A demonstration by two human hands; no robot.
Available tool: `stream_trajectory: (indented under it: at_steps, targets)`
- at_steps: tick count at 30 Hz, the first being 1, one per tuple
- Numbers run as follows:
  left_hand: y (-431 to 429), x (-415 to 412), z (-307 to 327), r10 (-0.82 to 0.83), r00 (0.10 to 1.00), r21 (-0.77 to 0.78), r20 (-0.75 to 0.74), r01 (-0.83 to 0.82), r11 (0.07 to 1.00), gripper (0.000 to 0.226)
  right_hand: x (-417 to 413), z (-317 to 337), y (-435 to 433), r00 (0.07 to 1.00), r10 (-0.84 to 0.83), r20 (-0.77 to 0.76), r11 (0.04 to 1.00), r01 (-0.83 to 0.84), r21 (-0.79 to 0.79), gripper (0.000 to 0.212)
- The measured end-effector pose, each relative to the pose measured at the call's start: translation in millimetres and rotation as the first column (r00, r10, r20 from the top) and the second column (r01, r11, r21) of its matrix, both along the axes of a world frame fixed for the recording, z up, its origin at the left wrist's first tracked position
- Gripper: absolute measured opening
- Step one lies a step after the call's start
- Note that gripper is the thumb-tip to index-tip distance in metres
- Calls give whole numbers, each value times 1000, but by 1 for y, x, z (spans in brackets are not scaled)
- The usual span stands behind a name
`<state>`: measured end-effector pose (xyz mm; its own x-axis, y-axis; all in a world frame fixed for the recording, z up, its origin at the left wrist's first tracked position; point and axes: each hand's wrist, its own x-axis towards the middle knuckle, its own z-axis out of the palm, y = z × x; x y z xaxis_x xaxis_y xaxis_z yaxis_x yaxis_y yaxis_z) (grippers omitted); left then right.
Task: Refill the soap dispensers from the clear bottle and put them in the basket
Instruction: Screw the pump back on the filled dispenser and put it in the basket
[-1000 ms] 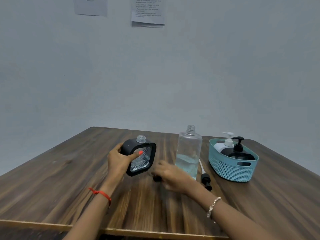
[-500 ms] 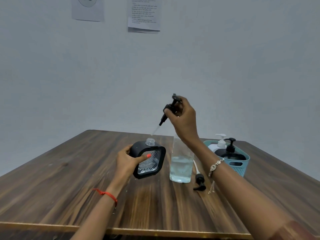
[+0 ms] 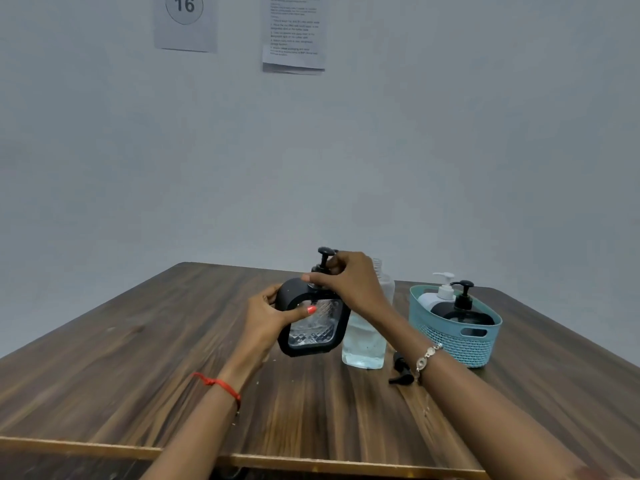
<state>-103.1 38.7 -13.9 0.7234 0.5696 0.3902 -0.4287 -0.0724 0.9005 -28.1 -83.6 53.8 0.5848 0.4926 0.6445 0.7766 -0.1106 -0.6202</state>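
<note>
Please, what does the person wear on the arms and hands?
Bare forearms. The left hand has an orange-red thumbnail and a red thread round its wrist. The right hand has a silver bracelet with oval links at its wrist.

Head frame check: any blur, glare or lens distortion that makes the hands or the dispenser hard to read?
Head view: flat, dim light with soft shadows; the wide-angle lens splays the table edges; left hand on the dispenser and right hand at its pump read sharply enough; small glints on the dispenser's patterned window, no washout; text on the printed sheet is too soft to read.
</note>
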Motion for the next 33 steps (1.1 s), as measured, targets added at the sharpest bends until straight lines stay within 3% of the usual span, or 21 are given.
stream_trajectory:
  at_steps: [4, 8, 10, 15, 20, 24, 29, 33]
  targets:
    - [-1, 0, -1, -3, 1000, -36, 12, 3, 999, 46, 0, -7, -5, 992, -21, -126, 995, 33, 93, 49]
    - [-2, 1, 0, -17, 1000, -57, 22, 18, 998, 45, 4, -5, -10, 937, 147, -315, 985, -111, 129, 12]
    - [-3, 3, 1, -24, 999, -61, 29, 25, 998, 44, 6, -4, -12, 891, 244, -382, 965, -182, 191, 32]
    - [-3, 7, 4, -9, 1000, -59, 25, 10, 998, 44, 12, -6, -19, 918, 157, -363, 949, -39, 312, 29]
    - [-7, 9, 12, -30, 999, -43, 28, 31, 999, 45, 19, 0, -18, 924, 235, -300, 969, -200, 144, 35]
    - [-12, 8, 15, -45, 999, -10, 26, 45, 999, 40, 18, 3, -18, 960, 151, -234, 982, -119, 145, 32]
    - [-11, 4, 22, -76, 996, -26, 55, 78, 997, 37, 18, 9, -19, 886, 294, -359, 956, -269, 119, 14]
    - [-12, 3, 26, -105, 994, 3, 44, 105, 995, 37, 19, 14, -18, 951, 126, -283, 992, -124, 25, 29]
